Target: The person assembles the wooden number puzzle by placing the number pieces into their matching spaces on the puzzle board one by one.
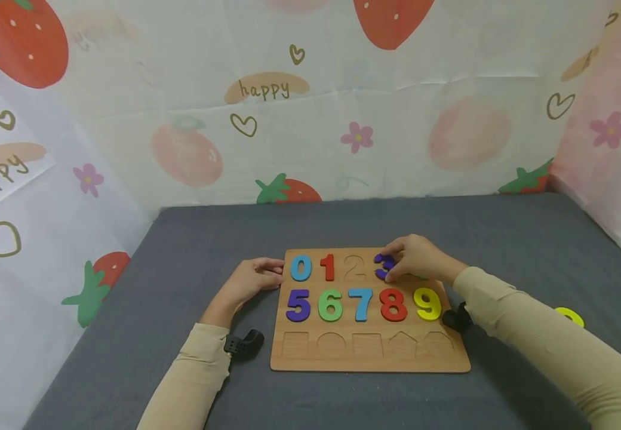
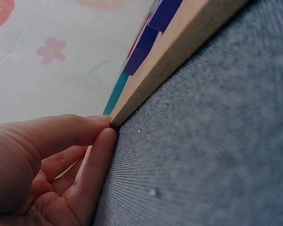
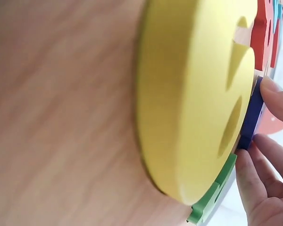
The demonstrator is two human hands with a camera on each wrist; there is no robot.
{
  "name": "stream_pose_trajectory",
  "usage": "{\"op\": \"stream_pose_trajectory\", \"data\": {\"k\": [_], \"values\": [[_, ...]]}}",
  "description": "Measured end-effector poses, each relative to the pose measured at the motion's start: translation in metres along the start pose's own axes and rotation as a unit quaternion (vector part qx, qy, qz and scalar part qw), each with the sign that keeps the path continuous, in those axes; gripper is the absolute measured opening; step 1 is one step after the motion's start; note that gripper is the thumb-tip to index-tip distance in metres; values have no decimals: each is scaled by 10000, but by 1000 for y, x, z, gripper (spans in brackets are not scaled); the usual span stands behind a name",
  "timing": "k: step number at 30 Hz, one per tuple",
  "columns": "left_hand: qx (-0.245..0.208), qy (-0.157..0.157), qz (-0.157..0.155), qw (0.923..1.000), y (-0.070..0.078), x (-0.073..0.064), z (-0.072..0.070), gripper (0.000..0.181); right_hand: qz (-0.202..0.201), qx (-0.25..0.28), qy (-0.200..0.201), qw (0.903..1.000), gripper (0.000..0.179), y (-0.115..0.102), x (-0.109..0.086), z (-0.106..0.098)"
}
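You are at the seating step: the purple 3 point(image 1: 383, 266) is being set into its recess in the top row of the wooden number board point(image 1: 369, 352), and this appears to be mid-task.

Nearest you, the bottom row of five shape recesses point(image 1: 357, 344) is unfilled. The middle row holds the purple 5 point(image 1: 298, 305), green 6 point(image 1: 329, 305), blue 7 point(image 1: 363, 303), red 8 point(image 1: 393, 304) and yellow 9 point(image 1: 427, 303). In the top row the blue 0 point(image 1: 300, 268) and red 1 point(image 1: 328, 267) are seated; the 2 recess point(image 1: 354, 267) is empty.

Your right hand point(image 1: 417, 258) is curled over the purple 3, fingertips point(image 3: 272, 87) pinching its edge; the right wrist view shows a green piece point(image 3: 212, 200) lying just beside it. Your left hand point(image 1: 251, 279) is narrowly closed, thumb and finger tips point(image 2: 104, 139) pressed against the board's left edge near the corner, steadying it on the grey counter point(image 1: 181, 239).

The next move likely calls for aligning the 3 square with its cut-out, then pressing flat. Keep the left hand braced so the board does not slide. A yellow-green piece point(image 1: 571, 315) lies well apart on the counter, past your right sleeve.
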State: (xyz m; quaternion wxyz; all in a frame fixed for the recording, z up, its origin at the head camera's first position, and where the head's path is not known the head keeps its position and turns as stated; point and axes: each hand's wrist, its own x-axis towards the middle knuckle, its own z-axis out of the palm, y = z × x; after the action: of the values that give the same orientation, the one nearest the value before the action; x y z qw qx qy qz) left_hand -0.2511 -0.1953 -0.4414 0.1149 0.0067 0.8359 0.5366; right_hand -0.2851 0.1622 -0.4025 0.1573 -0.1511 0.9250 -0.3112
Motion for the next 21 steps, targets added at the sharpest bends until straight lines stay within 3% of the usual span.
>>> {"op": "stream_pose_trajectory", "data": {"k": [15,21], "values": [[12,17,8,10000,0,0,-1,46,1,75,64,10000,54,-1,1,1],[17,-14,30,10000,0,0,-1,47,62,512,256,9983,62,1,-18,-14]]}}
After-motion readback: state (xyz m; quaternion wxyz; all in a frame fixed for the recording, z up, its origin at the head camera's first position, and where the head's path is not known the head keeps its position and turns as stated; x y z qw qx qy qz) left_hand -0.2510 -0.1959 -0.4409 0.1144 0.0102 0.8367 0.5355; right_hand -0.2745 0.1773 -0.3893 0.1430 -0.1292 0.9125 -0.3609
